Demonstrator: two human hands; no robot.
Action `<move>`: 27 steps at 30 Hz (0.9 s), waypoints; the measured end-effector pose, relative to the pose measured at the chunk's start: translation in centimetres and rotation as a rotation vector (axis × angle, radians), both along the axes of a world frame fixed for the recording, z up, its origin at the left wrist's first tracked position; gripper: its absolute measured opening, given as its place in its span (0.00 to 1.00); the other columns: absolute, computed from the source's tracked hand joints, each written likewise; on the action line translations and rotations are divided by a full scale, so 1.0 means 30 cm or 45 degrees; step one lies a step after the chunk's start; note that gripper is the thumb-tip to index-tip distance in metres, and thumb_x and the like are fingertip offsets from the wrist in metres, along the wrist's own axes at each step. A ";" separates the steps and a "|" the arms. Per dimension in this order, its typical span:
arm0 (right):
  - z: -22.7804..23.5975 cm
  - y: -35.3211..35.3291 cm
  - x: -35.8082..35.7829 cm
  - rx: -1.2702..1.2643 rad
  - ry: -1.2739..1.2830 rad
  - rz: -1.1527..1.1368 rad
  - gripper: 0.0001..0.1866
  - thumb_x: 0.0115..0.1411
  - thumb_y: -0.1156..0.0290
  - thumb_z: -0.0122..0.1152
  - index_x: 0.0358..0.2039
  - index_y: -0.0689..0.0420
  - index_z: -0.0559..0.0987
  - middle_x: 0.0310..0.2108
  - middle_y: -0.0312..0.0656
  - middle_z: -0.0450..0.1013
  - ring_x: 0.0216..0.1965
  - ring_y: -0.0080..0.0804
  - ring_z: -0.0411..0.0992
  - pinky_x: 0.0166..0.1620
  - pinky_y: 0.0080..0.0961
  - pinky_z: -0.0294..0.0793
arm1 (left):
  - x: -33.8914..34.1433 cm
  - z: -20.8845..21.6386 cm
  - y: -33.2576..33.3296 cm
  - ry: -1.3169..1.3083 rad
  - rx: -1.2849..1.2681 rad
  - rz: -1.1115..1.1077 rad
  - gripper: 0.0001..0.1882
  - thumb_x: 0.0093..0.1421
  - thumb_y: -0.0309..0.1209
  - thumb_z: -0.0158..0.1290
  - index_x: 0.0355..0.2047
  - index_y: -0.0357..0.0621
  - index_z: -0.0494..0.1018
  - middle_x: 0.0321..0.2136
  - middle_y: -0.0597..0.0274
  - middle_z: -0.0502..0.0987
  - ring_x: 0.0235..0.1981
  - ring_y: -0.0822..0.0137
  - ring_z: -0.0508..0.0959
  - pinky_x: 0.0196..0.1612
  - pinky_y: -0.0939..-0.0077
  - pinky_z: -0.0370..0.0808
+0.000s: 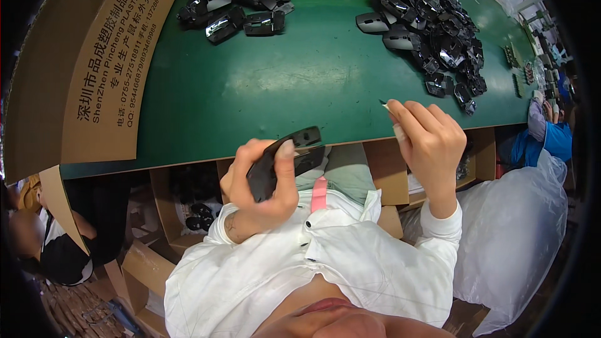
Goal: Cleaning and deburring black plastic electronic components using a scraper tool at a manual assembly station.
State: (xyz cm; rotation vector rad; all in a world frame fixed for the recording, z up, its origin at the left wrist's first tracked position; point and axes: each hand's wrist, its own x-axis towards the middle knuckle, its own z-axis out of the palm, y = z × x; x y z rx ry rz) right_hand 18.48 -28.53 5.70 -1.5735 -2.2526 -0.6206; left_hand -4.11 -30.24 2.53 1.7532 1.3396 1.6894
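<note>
The left hand (260, 191) grips a black mouse shell (285, 159) — tight. The right hand (429, 141) pinches a small stick (387, 107) just beside it, above the green worktop (282, 81).

A black mouse shell (283, 161) is gripped in the left hand (260, 188) at the green worktop (282, 81) edge, while a small stick (391, 116) is pinched by the right hand (429, 141).

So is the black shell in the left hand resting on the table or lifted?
Lifted: the left hand grips the black shell clear of the green table.
</note>
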 end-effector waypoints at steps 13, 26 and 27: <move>0.045 -0.071 -0.099 -0.035 0.510 0.506 0.10 0.43 0.76 0.67 0.30 0.56 0.84 0.27 0.34 0.77 0.19 0.22 0.65 0.23 0.17 0.65 | 0.037 0.002 -0.018 -0.248 -0.199 -0.072 0.07 0.57 0.20 0.57 0.32 0.35 0.69 0.18 0.64 0.74 0.14 0.78 0.66 0.17 0.86 0.64; 0.046 -0.091 -0.135 0.064 0.255 0.425 0.10 0.43 0.76 0.67 0.30 0.54 0.84 0.27 0.33 0.77 0.18 0.20 0.63 0.22 0.15 0.63 | 0.047 -0.003 -0.010 0.007 0.133 -0.067 0.07 0.55 0.17 0.56 0.33 0.34 0.69 0.18 0.62 0.74 0.13 0.75 0.64 0.17 0.85 0.64; 0.038 -0.089 -0.140 0.128 0.183 0.361 0.10 0.43 0.76 0.67 0.30 0.54 0.84 0.27 0.33 0.77 0.18 0.20 0.63 0.22 0.15 0.62 | 0.048 -0.003 -0.012 0.008 0.133 -0.063 0.07 0.55 0.17 0.56 0.33 0.34 0.69 0.18 0.62 0.74 0.13 0.75 0.64 0.17 0.85 0.64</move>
